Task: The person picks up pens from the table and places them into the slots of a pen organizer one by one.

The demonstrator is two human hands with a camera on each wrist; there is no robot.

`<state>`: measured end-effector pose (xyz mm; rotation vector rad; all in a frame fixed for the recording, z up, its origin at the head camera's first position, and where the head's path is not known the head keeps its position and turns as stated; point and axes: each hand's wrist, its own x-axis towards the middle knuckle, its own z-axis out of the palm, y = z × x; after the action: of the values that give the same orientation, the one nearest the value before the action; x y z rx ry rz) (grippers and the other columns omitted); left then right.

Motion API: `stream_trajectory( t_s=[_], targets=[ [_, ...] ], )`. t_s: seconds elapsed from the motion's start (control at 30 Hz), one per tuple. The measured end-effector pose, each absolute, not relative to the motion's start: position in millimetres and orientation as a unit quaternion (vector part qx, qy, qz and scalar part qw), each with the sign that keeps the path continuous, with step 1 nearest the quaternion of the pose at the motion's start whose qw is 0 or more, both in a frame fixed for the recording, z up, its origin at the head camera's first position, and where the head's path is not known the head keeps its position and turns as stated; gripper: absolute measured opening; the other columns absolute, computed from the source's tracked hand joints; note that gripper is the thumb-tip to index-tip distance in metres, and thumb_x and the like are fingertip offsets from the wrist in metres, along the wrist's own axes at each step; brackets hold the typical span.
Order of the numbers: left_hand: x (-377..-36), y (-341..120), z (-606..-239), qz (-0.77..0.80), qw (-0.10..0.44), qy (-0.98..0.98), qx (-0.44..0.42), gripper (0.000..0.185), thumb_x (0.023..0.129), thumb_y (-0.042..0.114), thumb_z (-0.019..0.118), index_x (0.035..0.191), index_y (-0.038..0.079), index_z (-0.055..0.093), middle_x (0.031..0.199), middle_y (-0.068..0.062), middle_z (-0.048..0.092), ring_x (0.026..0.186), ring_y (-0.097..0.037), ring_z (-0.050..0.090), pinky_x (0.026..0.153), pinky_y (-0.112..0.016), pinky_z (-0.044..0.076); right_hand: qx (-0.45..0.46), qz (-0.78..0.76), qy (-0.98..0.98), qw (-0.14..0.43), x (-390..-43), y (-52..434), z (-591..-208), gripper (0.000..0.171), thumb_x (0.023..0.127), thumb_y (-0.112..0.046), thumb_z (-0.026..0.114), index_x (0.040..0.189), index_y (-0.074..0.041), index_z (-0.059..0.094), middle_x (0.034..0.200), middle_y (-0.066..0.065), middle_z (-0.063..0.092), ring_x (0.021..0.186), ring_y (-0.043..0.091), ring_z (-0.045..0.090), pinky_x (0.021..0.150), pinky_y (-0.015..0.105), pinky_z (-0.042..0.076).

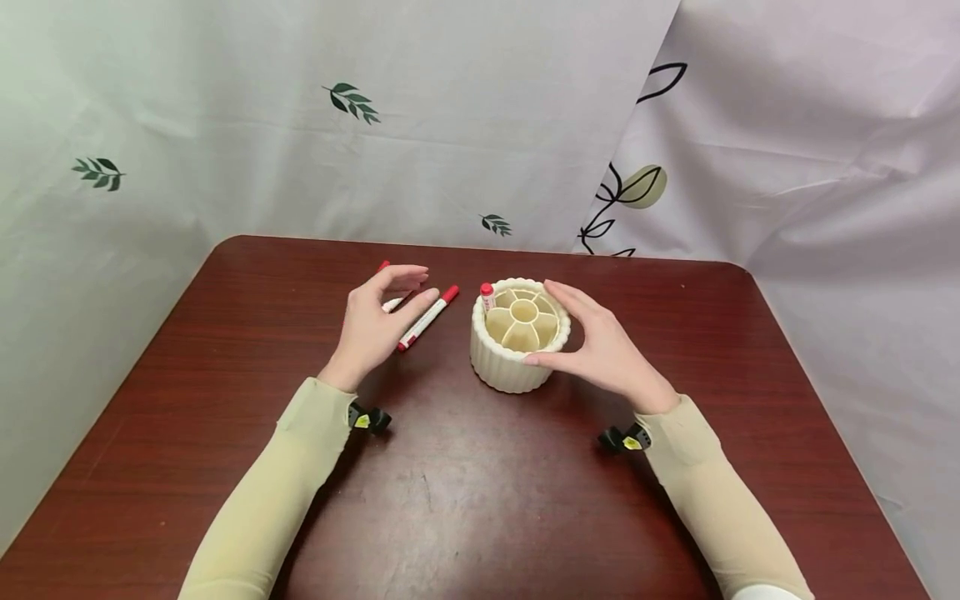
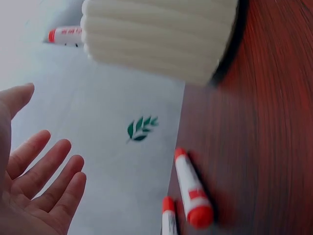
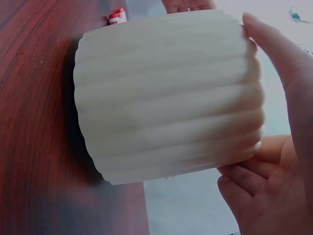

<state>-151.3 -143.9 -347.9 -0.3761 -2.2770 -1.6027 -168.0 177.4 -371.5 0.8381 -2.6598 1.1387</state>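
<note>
A cream, ribbed pen holder (image 1: 498,367) with petal-shaped compartments stands upright on the table. One red-capped marker (image 1: 487,297) stands in its left-side compartment. My right hand (image 1: 603,350) holds the holder by its right side, thumb at the front and fingers behind; the right wrist view shows this grip around the holder (image 3: 171,103). Left of the holder, my left hand (image 1: 375,321) hovers with parted fingers and nothing in its grasp. Beside it lies a red-and-white marker (image 1: 429,319). A second loose marker (image 2: 168,218), mostly covered by the hand in the head view, shows in the left wrist view.
The dark red-brown wooden table (image 1: 465,500) has rounded far corners. Behind it hangs a pale curtain (image 1: 420,158) printed with leaves. A small black wrist camera (image 1: 371,418) sits at the left cuff, another camera (image 1: 624,439) at the right cuff.
</note>
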Motion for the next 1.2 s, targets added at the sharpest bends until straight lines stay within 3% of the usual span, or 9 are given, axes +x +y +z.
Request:
stream_trajectory(
  t_s=[0.1, 0.27, 0.4, 0.57, 0.83, 1.0, 1.2],
  targets=[
    [-152, -155, -350, -0.549, 0.169, -0.81, -0.118, 0.033, 0.094, 0.017, 0.077, 0.124, 0.007, 0.07, 0.118, -0.008, 0.071, 0.107, -0.022, 0.066, 0.094, -0.041, 0.052, 0.272, 0.369, -0.887, 0.064, -164, 179, -370, 0.101, 0.073, -0.052, 0.09, 0.155, -0.013, 0.045, 0.154, 0.0, 0.045, 0.141, 0.016, 0.041, 0.113, 0.047, 0.037],
    [-151, -170, -348, -0.526, 0.191, -0.823, -0.1, 0.033, 0.095, 0.015, 0.075, 0.126, 0.005, 0.069, 0.119, -0.012, 0.07, 0.107, -0.032, 0.066, 0.092, -0.037, 0.052, 0.265, 0.363, -0.891, 0.066, -158, 181, -367, 0.099, 0.075, -0.053, 0.088, 0.154, -0.011, 0.045, 0.153, 0.0, 0.045, 0.14, 0.017, 0.041, 0.112, 0.048, 0.038],
    [-155, -187, -354, -0.516, 0.216, -0.823, -0.094, 0.033, 0.093, 0.013, 0.077, 0.125, 0.005, 0.069, 0.118, -0.009, 0.071, 0.106, -0.027, 0.066, 0.092, -0.038, 0.052, 0.256, 0.362, -0.894, 0.068, -153, 183, -364, 0.095, 0.078, -0.051, 0.087, 0.153, -0.01, 0.046, 0.152, 0.002, 0.046, 0.14, 0.018, 0.042, 0.112, 0.049, 0.038],
    [-166, -214, -374, -0.502, 0.222, -0.832, -0.075, 0.035, 0.094, 0.022, 0.077, 0.127, 0.013, 0.07, 0.119, -0.004, 0.071, 0.106, -0.023, 0.067, 0.093, -0.041, 0.054, 0.25, 0.355, -0.898, 0.072, -146, 186, -363, 0.091, 0.08, -0.05, 0.086, 0.153, -0.009, 0.047, 0.151, 0.003, 0.048, 0.139, 0.02, 0.044, 0.112, 0.049, 0.038],
    [-165, -236, -383, -0.472, 0.199, -0.858, -0.046, 0.04, 0.094, 0.031, 0.076, 0.13, 0.015, 0.069, 0.122, -0.002, 0.07, 0.108, -0.018, 0.066, 0.093, -0.034, 0.054, 0.234, 0.346, -0.906, 0.07, -136, 188, -359, 0.09, 0.083, -0.054, 0.082, 0.153, -0.011, 0.046, 0.15, 0.0, 0.048, 0.137, 0.019, 0.045, 0.11, 0.049, 0.04],
    [-164, -243, -387, -0.447, 0.178, -0.876, -0.037, 0.041, 0.094, 0.027, 0.076, 0.13, 0.01, 0.068, 0.123, -0.005, 0.07, 0.108, -0.023, 0.067, 0.093, -0.04, 0.055, 0.227, 0.341, -0.909, 0.074, -133, 188, -357, 0.087, 0.083, -0.053, 0.082, 0.151, -0.01, 0.049, 0.147, 0.001, 0.051, 0.135, 0.02, 0.048, 0.109, 0.049, 0.041],
    [-166, -247, -396, -0.403, 0.137, -0.903, -0.054, 0.046, 0.093, 0.016, 0.077, 0.134, 0.001, 0.062, 0.124, -0.018, 0.067, 0.109, -0.035, 0.067, 0.095, -0.048, 0.053, 0.217, 0.334, -0.915, 0.07, -135, 188, -355, 0.09, 0.08, -0.054, 0.084, 0.15, -0.009, 0.05, 0.146, 0.004, 0.052, 0.135, 0.022, 0.048, 0.109, 0.05, 0.041]
  ],
)
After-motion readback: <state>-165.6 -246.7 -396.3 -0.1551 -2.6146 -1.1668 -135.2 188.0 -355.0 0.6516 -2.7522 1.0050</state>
